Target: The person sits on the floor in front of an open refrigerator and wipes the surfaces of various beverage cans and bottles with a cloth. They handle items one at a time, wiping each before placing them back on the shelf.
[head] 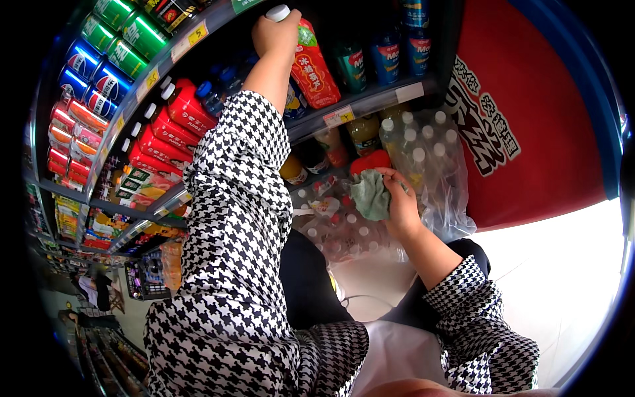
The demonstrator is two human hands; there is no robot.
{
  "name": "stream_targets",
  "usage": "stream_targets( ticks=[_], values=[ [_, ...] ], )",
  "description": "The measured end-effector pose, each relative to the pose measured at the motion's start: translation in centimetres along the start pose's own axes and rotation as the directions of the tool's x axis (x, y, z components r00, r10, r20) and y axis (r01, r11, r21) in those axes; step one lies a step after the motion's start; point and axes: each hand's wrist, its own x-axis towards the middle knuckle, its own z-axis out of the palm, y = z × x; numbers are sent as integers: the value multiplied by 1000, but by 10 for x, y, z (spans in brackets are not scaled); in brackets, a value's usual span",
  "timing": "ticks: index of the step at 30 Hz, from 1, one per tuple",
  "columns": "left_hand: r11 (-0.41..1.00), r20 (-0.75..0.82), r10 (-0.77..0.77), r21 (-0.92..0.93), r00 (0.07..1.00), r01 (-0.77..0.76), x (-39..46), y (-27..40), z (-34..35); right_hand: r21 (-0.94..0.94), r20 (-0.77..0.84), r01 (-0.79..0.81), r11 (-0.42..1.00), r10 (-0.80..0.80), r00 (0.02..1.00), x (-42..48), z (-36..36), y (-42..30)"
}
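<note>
My left hand (278, 42) grips a red drink bottle (315, 69) near its neck, just below the white cap. The bottle leans at the front of a dark shelf, its printed front towards me. Lower down, my right hand (403, 201) holds a crumpled grey-green cloth (371, 194). Right behind the cloth shows a red object (371, 161), mostly hidden, so its kind is unclear. Under the shelf edge, shrink-wrapped clear bottles (347, 233) with red and white caps lie below the cloth. A bagged pack of white-capped bottles (429, 149) stands beside my right hand.
A shelf edge with price tags (340, 116) runs between my hands. Blue cans (386, 59) stand right of the held bottle. Red juice bottles (166, 124) and stacked soda cans (101, 82) fill the left shelves. A red printed panel (536, 124) borders the right. People appear far left.
</note>
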Motion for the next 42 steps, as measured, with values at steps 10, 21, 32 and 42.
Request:
stream_targets(
  ticks=[10,21,32,42],
  values=[
    [965,-60,236,-103,970,-241,-20,15,-25,79,-23,-72,994,74,997,-12,4,-10],
    [888,-2,350,-319,937,-332,-77,44,-71,139,83,36,990,-47,995,-8,-11,-12],
    [898,306,105,-438,946,42,-212,19,-170,159,-48,223,962,-218,975,10,-47,-10],
    [932,370,-181,-231,911,279,-351,-95,-162,-97,38,152,984,-149,988,10,-51,14]
  ],
)
